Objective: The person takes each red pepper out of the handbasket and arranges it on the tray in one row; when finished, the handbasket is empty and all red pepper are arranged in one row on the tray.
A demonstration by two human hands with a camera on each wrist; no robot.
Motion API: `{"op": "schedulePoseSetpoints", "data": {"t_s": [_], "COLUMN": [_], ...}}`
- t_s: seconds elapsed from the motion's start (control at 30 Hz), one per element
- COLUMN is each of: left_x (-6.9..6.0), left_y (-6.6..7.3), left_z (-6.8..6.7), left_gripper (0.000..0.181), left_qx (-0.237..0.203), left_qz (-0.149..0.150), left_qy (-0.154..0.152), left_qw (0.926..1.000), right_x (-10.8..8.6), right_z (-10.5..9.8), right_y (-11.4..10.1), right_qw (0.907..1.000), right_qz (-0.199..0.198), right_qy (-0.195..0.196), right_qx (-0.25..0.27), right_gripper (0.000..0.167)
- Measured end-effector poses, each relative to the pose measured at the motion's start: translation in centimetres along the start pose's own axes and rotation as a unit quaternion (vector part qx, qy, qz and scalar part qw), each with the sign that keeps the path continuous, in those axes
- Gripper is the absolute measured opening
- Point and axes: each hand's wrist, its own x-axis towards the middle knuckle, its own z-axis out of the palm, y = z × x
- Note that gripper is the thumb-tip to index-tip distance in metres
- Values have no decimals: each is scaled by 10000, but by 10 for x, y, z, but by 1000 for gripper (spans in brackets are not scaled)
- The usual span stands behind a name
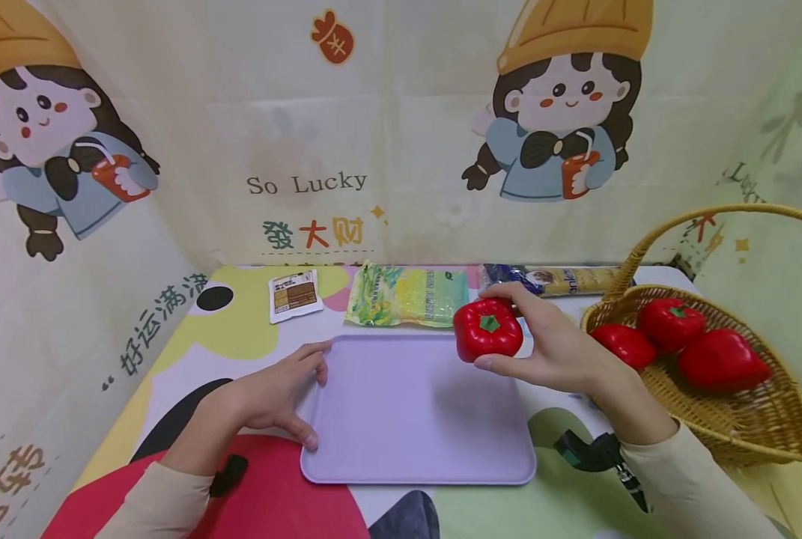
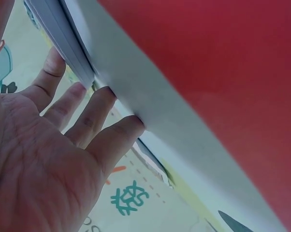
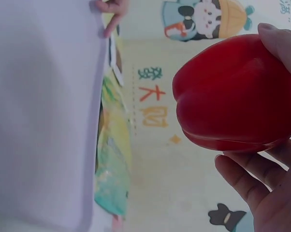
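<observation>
A red bell pepper (image 1: 487, 331) with a green stem is held by my right hand (image 1: 556, 340), above the right rear part of a lilac tray (image 1: 414, 419). In the right wrist view the thumb and fingers go round the pepper (image 3: 237, 94). My left hand (image 1: 272, 397) touches the tray's left edge, its thumb near the front and its fingers towards the back corner. Seen from the left wrist, the fingers (image 2: 94, 113) are spread and fairly straight along the tray's side (image 2: 63, 38). Nothing lies on the visible tray surface.
At the right stands a wicker basket (image 1: 771, 442) with a tall handle and several red peppers (image 1: 724, 359). Behind the tray lie a small white-and-brown packet (image 1: 296, 295), a green-yellow bag (image 1: 407, 296) and a long yellow packet (image 1: 569, 281). A patterned cloth wall rises at the back.
</observation>
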Motion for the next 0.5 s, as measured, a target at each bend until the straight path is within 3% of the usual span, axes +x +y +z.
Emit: {"op": "schedulePoseSetpoints", "data": {"t_s": [0.3,0.5], "left_x": [1,1], "left_y": [-2,-2], "left_z": [1,0], "left_gripper": [78,77], "left_qx": [95,50], "left_qz": [33,-24], "left_qy": [7,-16], "left_qw": [9999,10000], "right_x": [21,32], "right_z": [24,40], "right_y": [0,-3], "right_qw": [9969,9956], "right_qz": [-505,-401], "right_qy": [-184,-363], "right_qx": [572,761], "right_gripper": [78,77]}}
